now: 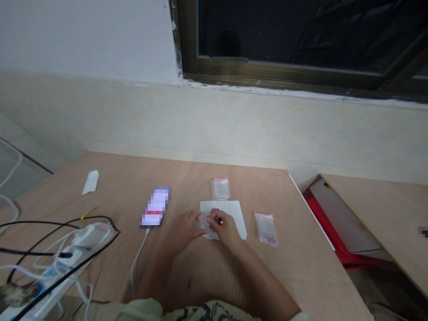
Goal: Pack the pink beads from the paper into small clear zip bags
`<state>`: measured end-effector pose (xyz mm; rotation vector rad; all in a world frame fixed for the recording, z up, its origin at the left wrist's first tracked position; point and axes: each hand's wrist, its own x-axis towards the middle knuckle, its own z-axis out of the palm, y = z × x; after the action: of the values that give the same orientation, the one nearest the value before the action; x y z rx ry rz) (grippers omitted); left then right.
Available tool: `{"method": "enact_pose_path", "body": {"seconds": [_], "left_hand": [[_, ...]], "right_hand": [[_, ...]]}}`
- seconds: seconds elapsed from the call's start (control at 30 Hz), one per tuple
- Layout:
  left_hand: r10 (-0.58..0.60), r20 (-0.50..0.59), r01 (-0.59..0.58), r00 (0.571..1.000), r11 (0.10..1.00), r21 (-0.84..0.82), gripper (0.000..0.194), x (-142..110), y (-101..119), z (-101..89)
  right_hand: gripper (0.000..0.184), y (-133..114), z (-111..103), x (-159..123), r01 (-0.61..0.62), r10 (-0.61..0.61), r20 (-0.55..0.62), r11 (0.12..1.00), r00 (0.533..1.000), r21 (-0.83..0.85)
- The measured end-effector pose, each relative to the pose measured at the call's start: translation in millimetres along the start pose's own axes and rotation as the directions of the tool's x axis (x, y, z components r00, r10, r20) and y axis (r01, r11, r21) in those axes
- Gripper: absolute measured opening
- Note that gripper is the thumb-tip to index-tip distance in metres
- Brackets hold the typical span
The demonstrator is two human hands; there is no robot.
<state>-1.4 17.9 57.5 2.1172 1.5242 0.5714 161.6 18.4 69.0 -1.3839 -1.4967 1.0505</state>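
Observation:
On the tabletop lies a white sheet of paper [236,217] with a small cluster of pinkish-red beads [214,210] near its middle. My left hand [183,229] rests at the paper's left edge, its thumb and fingers apart. Over the paper, my right hand [225,227] has thumb and fingertips pinched together just below the beads. What the pinch holds is too small to make out. A faint reddish line, perhaps a thread, shows between the two hands. To the right lies a clear plastic bag [266,228] with similar beads at its bottom.
Small clear bags [220,189] lie behind the paper. A lit phone [155,207] with a white cable is left of my hands. A power strip [95,236] with tangled cords fills the near left. A white scrap [90,182] lies farther back. Beyond the table's right edge is a gap.

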Motion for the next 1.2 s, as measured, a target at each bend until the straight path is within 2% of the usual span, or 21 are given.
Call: {"method": "enact_pose_path", "body": {"seconds": [0.1, 0.17, 0.27, 0.33, 0.53, 0.8, 0.97, 1.07, 1.2], "left_hand": [[0.009, -0.011, -0.009, 1.000, 1.000, -0.002, 0.041, 0.6, -0.9, 1.0], [-0.005, -0.009, 0.005, 1.000, 1.000, -0.010, 0.041, -1.8, -3.3, -0.7], [-0.072, 0.011, 0.072, 0.997, 0.997, -0.012, 0.043, -6.6, -8.2, -2.5], [-0.100, 0.026, 0.100, 0.995, 0.995, -0.019, 0.045, -9.9, -11.2, -2.3], [-0.117, 0.029, 0.119, 0.993, 0.990, -0.070, 0.048, -19.6, -16.1, -2.1], [-0.157, 0.024, 0.158, 0.987, 0.983, -0.096, 0.045, -18.0, -13.8, -7.1], [-0.136, 0.003, 0.136, 0.991, 0.986, -0.101, 0.047, -7.4, -8.3, -9.9], [-0.100, -0.009, 0.099, 0.995, 0.990, -0.097, 0.046, -0.9, -8.2, -5.7], [-0.032, -0.026, 0.030, 0.999, 0.996, -0.089, 0.046, 4.8, -8.5, 4.9]], "right_hand": [[0.016, 2.1, 5.1, 1.0, 0.000, -0.001, 0.023, 1.000, 1.000, 0.027], [0.019, 12.0, 0.2, 6.0, -0.042, 0.041, -0.048, 0.999, 0.998, -0.006], [0.017, 32.0, -11.0, 17.2, -0.090, 0.048, -0.222, 0.979, 0.974, -0.183], [0.016, 44.0, -15.2, 24.5, -0.102, 0.024, -0.255, 0.950, 0.967, -0.296], [0.016, 60.2, -12.5, 34.4, -0.093, 0.030, -0.161, 0.910, 0.987, -0.404], [0.007, 65.5, -17.5, 44.1, -0.063, 0.060, -0.019, 0.942, 0.998, -0.331], [0.002, 55.7, -25.2, 45.8, -0.078, 0.082, 0.003, 0.956, 0.997, -0.284], [0.003, 35.2, -26.4, 39.1, -0.074, 0.074, -0.010, 0.978, 0.997, -0.194], [0.008, 2.9, -12.4, 22.1, 0.036, -0.032, 0.024, 0.987, 0.999, -0.157]]}}
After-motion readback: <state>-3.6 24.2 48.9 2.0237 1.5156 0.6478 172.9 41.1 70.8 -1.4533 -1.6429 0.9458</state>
